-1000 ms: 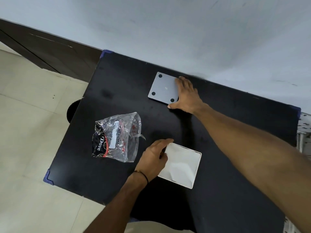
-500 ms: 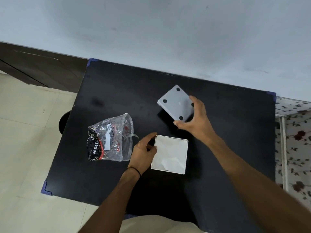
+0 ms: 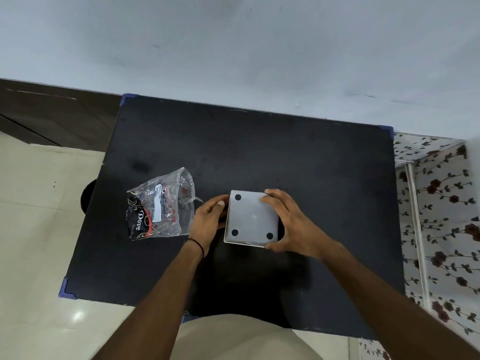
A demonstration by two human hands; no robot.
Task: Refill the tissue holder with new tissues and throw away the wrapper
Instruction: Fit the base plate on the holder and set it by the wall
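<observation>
The grey base plate (image 3: 251,219) with its black round feet facing up lies over the white square tissue holder (image 3: 242,243), of which only the front rim shows. My right hand (image 3: 288,224) grips the plate from the right, fingers on its top right corner and thumb at its front right corner. My left hand (image 3: 207,220) holds the holder's left side, thumb at the plate's left edge. The empty clear plastic wrapper (image 3: 159,205), printed "Dove", lies crumpled on the black table (image 3: 324,183) just left of my left hand. The tissues are hidden under the plate.
The table stands against a white wall (image 3: 233,53). A floral-covered rack (image 3: 441,216) is close on the right. Tiled floor (image 3: 39,216) and a dark round object (image 3: 87,196) lie to the left, with a brown panel at far left.
My right hand lifted the base plate from the table's back, carried it toward me and set it on top of the holder. My left hand stayed on the holder's left side.
</observation>
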